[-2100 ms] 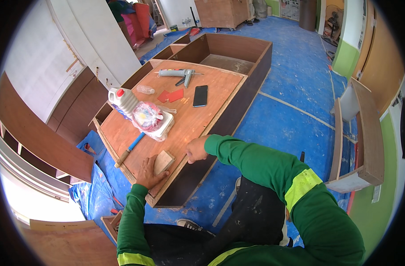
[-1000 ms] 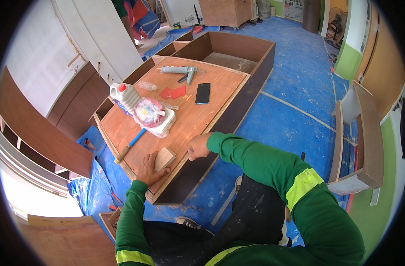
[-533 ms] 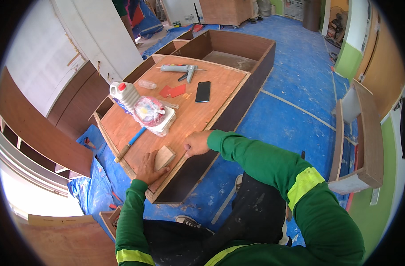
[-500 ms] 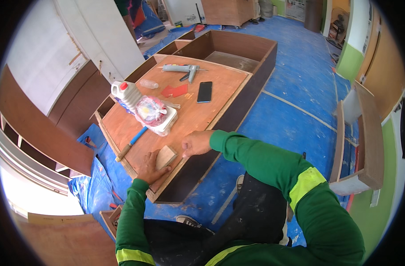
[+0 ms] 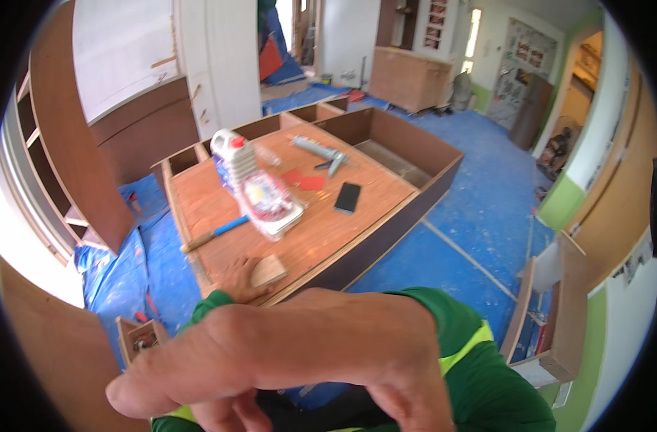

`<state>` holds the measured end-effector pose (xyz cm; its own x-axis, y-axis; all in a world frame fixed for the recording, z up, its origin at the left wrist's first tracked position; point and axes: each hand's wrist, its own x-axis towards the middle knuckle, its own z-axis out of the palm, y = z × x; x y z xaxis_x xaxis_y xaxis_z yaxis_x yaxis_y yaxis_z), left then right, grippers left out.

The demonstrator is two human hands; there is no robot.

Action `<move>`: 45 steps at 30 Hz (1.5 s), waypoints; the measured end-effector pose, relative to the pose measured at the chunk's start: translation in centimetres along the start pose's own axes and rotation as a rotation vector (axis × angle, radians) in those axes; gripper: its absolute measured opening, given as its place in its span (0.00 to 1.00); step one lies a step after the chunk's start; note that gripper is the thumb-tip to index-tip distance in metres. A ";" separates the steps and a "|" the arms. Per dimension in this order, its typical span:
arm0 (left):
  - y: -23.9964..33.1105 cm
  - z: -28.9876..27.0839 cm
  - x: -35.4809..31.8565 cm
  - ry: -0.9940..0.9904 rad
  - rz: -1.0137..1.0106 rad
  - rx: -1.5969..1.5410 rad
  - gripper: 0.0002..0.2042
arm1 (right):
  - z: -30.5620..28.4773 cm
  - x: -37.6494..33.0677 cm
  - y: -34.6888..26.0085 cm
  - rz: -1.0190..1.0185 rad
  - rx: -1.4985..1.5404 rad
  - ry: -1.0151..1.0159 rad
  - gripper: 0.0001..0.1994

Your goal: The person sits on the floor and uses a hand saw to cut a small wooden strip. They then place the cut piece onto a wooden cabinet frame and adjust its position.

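Note:
My right hand point(image 5: 292, 345) is raised close in front of the view, large and slightly blurred. Its fingers are apart, one stretched to the left, and nothing shows in it. Beyond it, my left hand point(image 5: 236, 279) lies flat on the brown wooden panel point(image 5: 343, 237), fingers spread. A small pale wood block point(image 5: 269, 271) rests against it, beside the thumb and fingers. Part of my left wrist and forearm is hidden behind the right hand. To the left of the block lies a hammer-like tool with a blue handle point(image 5: 231, 225), near the panel's edge.
On the panel are a white jug with a red cap point(image 5: 236, 151), a plastic-wrapped bundle point(image 5: 267, 201), a caulking gun point(image 5: 320, 151), red sandpaper-like sheets point(image 5: 305, 181) and a phone point(image 5: 348, 197). Blue sheeting point(image 5: 458, 230) covers the floor. A narrow wooden cabinet frame point(image 5: 551, 317) stands at right.
My right hand has left the panel near the block and come up close to the view. The view has tilted up, showing more of the room. My left hand stays beside the block.

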<state>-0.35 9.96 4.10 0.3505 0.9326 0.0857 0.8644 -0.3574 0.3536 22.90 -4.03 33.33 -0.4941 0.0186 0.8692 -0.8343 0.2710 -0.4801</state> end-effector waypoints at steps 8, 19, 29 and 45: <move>1.2 -1.2 -0.2 -0.094 0.085 0.057 0.47 | -3.7 0.4 -2.7 0.106 -0.551 0.050 0.63; -1.9 0.3 0.9 -0.048 0.046 0.016 0.49 | -10.3 -3.3 -16.9 -0.008 -0.832 0.285 0.46; -1.7 -0.3 0.4 -0.049 0.080 0.049 0.48 | -12.5 -6.2 -21.4 -0.278 -0.710 0.356 0.36; -2.2 0.2 -0.3 -0.022 0.049 0.066 0.47 | -11.0 -4.1 -20.2 -0.407 -0.729 0.673 0.29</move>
<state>-2.27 10.46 3.07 0.4001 0.9129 0.0809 0.8678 -0.4057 0.2869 44.46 1.06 40.71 0.2106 0.2640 0.9413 -0.4490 0.8814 -0.1467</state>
